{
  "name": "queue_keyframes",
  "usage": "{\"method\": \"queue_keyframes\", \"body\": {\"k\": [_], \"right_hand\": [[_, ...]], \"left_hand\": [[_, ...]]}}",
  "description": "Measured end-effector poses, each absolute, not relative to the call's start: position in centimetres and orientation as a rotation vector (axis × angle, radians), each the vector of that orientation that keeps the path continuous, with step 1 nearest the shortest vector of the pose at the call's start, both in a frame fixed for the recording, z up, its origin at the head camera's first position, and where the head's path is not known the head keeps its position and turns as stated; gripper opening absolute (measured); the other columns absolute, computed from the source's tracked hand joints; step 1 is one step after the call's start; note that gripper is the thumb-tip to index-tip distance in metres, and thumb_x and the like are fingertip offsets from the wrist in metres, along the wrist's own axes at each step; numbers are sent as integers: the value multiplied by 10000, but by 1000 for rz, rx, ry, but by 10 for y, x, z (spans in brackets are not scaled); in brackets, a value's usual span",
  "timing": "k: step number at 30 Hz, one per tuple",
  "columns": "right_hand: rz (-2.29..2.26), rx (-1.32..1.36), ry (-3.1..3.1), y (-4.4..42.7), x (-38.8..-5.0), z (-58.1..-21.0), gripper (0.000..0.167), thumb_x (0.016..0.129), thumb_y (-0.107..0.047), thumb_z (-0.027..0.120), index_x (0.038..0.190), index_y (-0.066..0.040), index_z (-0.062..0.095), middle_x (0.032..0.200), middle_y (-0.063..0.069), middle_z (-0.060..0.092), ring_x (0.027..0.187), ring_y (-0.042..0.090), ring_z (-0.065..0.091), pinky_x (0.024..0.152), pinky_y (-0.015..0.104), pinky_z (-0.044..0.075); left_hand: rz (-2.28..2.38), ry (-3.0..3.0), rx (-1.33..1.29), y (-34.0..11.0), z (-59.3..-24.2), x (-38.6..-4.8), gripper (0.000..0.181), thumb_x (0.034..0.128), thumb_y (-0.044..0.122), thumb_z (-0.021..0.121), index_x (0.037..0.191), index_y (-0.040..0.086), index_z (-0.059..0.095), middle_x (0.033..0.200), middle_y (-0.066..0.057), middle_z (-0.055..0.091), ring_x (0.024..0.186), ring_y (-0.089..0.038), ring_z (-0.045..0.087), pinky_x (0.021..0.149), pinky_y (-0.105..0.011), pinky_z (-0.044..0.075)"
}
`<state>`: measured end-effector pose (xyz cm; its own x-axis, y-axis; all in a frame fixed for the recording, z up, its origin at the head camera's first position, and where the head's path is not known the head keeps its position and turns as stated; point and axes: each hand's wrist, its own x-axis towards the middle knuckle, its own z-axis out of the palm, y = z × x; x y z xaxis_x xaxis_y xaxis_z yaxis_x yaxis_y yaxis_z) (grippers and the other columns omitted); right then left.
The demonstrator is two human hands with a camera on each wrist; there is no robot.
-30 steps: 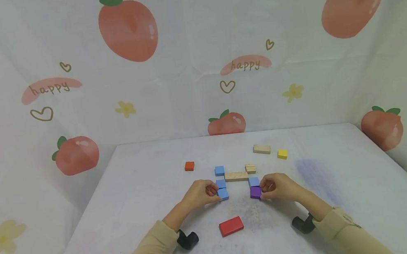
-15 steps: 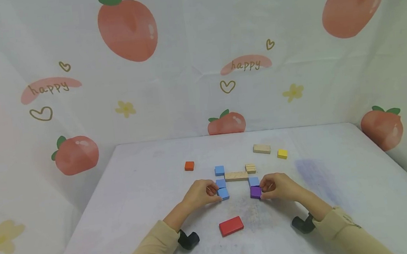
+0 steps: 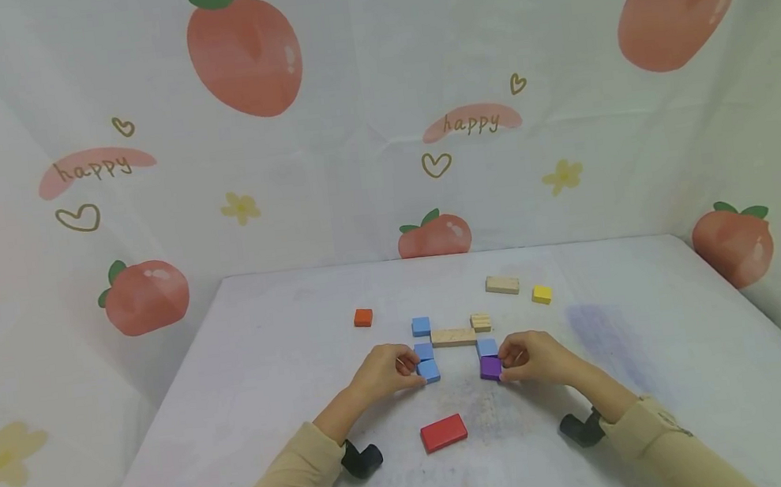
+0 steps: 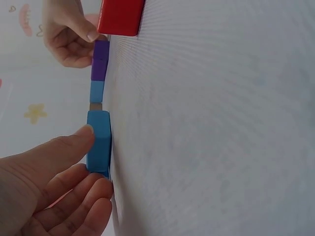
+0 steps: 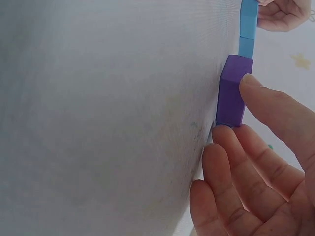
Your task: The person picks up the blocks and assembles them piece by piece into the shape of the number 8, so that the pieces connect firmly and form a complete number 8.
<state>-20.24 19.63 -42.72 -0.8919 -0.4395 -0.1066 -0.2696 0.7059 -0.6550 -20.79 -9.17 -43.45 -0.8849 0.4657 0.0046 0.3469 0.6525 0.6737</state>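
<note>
At the near end of the left row of blue blocks, my left hand (image 3: 387, 372) pinches a blue block (image 3: 428, 371). The left wrist view has its thumb on the side of that block (image 4: 100, 142), with the fingers curled behind. My right hand (image 3: 535, 358) pinches a purple block (image 3: 490, 368), thumb against its side in the right wrist view (image 5: 235, 91). Behind the purple one lies a blue block (image 3: 487, 347). A long wooden block (image 3: 454, 338) lies between the two rows, and a ridged wooden block (image 3: 480, 322) sits at its far right.
Nearer the person lies a red block (image 3: 444, 433). An orange block (image 3: 363, 318) is at the back left. A wooden block (image 3: 502, 286) and a yellow block (image 3: 542, 295) lie at the back right of the white table (image 3: 266, 352). A patterned cloth (image 3: 356, 184) hangs behind.
The blue block at my left hand has shifted very slightly right with the hand. My right hand and the other blocks show no visible movement.
</note>
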Motion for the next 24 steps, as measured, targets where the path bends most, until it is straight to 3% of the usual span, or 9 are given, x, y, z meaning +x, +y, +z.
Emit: {"method": "queue_keyframes", "body": {"k": [24], "right_hand": [[-971, -617, 2659, 198, -204, -427, 238, 766, -181, 753, 906, -44, 618, 813, 8, 645, 737, 87, 552, 625, 189, 464]], "left_hand": [[1043, 2692, 646, -91, -433, -208, 251, 749, 158, 773, 936, 28, 668, 823, -45, 655, 725, -93, 547, 648, -158, 450]]}}
